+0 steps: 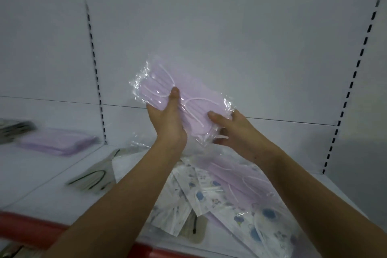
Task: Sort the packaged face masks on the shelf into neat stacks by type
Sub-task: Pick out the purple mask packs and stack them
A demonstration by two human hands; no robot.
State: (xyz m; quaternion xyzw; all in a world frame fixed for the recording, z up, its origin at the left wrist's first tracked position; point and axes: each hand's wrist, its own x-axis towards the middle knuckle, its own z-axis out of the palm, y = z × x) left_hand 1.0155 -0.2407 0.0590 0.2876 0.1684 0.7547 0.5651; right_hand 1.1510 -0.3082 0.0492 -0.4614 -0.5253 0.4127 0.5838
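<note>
Face masks lie jumbled on the shelf (pixel 52 199); a lilac stack (pixel 56 141) sits far left. We hold one lilac packet (pixel 178 98) aloft, left hand (pixel 167 120) and right hand (pixel 234 130) gripping its ends. It looks light, floppy and slippery, so we should pinch the mask edges.
</note>
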